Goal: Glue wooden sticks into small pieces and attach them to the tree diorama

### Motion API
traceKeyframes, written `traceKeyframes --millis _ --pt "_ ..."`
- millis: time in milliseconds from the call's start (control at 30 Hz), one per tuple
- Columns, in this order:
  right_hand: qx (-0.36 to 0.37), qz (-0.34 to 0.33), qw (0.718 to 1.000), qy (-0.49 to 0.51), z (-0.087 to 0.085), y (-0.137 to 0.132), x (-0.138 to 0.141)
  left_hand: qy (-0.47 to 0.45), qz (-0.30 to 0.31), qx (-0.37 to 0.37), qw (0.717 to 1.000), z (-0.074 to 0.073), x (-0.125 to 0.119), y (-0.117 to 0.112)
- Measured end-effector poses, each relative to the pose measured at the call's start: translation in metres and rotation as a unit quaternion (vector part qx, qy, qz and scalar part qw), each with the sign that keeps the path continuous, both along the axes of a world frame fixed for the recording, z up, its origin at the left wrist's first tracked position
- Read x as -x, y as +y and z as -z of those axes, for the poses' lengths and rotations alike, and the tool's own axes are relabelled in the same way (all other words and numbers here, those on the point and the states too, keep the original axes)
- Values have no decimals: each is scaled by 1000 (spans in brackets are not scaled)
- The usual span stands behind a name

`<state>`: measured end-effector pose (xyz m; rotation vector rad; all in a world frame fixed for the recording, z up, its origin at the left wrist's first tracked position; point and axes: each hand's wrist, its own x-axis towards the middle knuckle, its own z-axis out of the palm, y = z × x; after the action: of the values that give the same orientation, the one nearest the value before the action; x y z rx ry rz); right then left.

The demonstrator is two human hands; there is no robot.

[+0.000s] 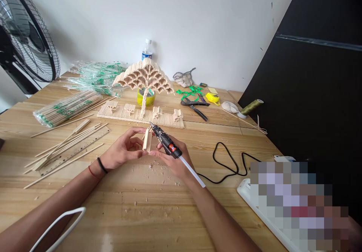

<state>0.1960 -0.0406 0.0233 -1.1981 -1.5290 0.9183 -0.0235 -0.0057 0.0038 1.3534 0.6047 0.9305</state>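
My left hand (123, 151) pinches a small block of glued wooden sticks (146, 140) just above the table, thumb and fingers closed on it. My right hand (172, 161) grips a black glue gun (165, 142) whose nozzle points up and left over the block; its fingertips also touch the block's lower edge. A clear glue stick pokes out of the gun's rear. Beyond the hands stands a stick model of an umbrella (144, 77) on a flat stick base (135, 115) with tiny benches.
Loose sticks and a ruler (72, 152) lie left, with wrapped stick bundles (66, 109) behind them. A fan (26, 37) stands far left. Pliers (195, 107), green ribbon, a thread spool (251, 107), a bottle (147, 49) and a black cord (226, 165) lie right.
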Motion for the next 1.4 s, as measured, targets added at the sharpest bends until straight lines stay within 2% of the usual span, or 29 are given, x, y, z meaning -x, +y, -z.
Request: traceKeyframes --millis 633,1033,1400 --pt "6 -4 1000 3 -6 0 -1 26 17 -2 1000 1 4 2" --pt "2 -11 1000 24 2 2 -3 47 25 17 998 -2 4 2" --pt "16 -11 1000 24 2 2 -2 46 18 19 999 -1 3 1"
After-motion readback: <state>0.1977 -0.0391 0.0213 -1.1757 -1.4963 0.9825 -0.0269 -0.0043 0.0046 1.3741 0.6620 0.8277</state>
